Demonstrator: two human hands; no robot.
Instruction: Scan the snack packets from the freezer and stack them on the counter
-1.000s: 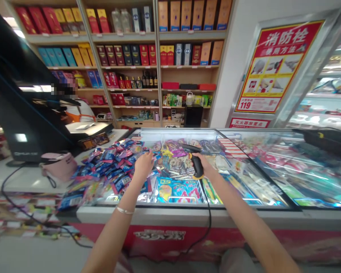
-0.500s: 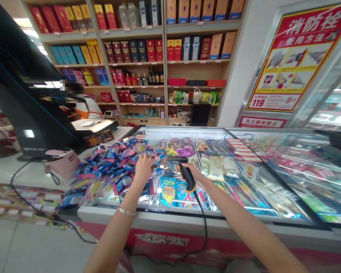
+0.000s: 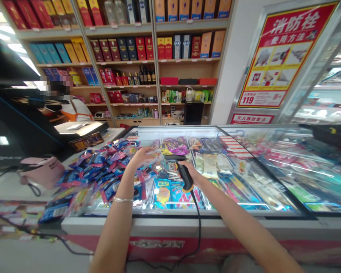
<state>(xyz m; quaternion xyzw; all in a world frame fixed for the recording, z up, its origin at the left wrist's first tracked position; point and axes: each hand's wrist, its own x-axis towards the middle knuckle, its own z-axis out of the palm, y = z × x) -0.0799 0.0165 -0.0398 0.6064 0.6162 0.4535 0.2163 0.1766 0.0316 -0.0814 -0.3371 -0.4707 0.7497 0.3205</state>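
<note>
My right hand point(image 3: 189, 171) is wrapped round the grip of a black and yellow barcode scanner point(image 3: 185, 175). The scanner's head points left, toward my other hand, and its cable hangs over the front of the freezer. My left hand point(image 3: 142, 157), smeared by motion, is closed on a small snack packet point(image 3: 155, 154) in front of the scanner. The packet's print is too blurred to read. A heap of blue and pink snack packets point(image 3: 98, 167) lies on the glass top to the left of my left hand.
Under the glass of the chest freezer point(image 3: 102, 224) lie several frozen packs. A pink cup-shaped holder point(image 3: 44, 171) and a dark checkout terminal point(image 3: 14, 129) stand at left. A person point(image 3: 74, 108) is behind the counter. Shelves with boxes line the back.
My left hand has lifted off the heap with a packet and turned toward the scanner. My right hand still grips the scanner. The view has swung slightly right.
</note>
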